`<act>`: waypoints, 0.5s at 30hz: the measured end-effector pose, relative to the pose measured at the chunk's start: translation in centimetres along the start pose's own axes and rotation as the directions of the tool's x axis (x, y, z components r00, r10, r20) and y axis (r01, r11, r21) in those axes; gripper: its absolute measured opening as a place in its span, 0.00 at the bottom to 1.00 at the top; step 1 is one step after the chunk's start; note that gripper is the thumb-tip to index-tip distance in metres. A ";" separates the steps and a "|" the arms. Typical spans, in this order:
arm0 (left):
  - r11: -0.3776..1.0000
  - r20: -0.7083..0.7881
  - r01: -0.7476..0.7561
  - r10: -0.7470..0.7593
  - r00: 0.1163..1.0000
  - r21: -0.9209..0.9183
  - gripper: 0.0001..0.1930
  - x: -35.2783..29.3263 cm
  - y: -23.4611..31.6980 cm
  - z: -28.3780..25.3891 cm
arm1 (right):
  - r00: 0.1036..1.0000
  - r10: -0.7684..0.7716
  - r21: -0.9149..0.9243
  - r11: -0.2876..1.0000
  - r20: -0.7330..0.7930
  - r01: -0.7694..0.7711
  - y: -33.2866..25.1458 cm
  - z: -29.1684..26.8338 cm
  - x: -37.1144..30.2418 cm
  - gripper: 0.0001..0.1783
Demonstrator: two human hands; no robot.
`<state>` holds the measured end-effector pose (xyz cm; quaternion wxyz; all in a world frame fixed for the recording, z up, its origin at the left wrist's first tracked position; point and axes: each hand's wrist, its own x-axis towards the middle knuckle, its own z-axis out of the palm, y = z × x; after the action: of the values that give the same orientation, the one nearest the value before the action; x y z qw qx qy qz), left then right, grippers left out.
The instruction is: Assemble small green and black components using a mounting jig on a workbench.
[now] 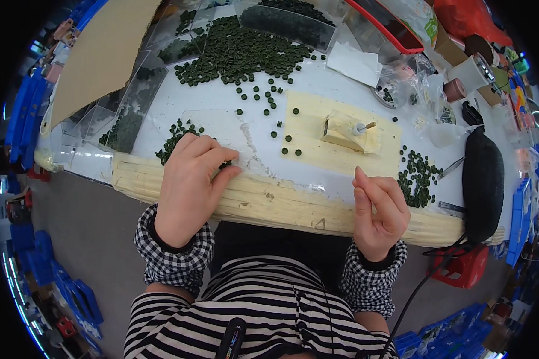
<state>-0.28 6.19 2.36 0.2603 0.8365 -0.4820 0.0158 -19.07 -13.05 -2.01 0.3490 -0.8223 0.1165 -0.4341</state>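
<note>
My left hand (190, 179) is closed in a pinch over the table's near edge, thumb and fingertips together on a small dark green round piece (224, 164), mostly hidden by the fingers. Right behind that hand lies a small pile of the same green pieces (179, 133). My right hand (380, 209) is raised by the padded table edge, its thumb and fingers pressed together; whatever they may hold is too small to see. Beyond it, a small tape-wrapped block with a metal pin (348, 133) sits on a sheet of yellowish tape (308, 152).
A large heap of green pieces (233, 51) spreads at the back, with clear plastic trays (287, 24). To the right are another green pile (418, 179), tweezers (452, 169) and a black padded object (484, 185). Cardboard (102, 57) overhangs the left. Yellowish tape (269, 203) covers the front edge.
</note>
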 end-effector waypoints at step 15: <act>0.990 -0.239 -0.070 0.039 0.970 -0.123 0.10 3.2 0.3 3.3 | 1.000 0.004 -0.003 1.000 0.005 -0.004 0.0 0.0 0.0 0.18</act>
<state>0.43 2.00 0.58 0.3694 0.7961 -0.4706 0.0907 -19.05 -13.04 -2.00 0.3486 -0.8238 0.1180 -0.4313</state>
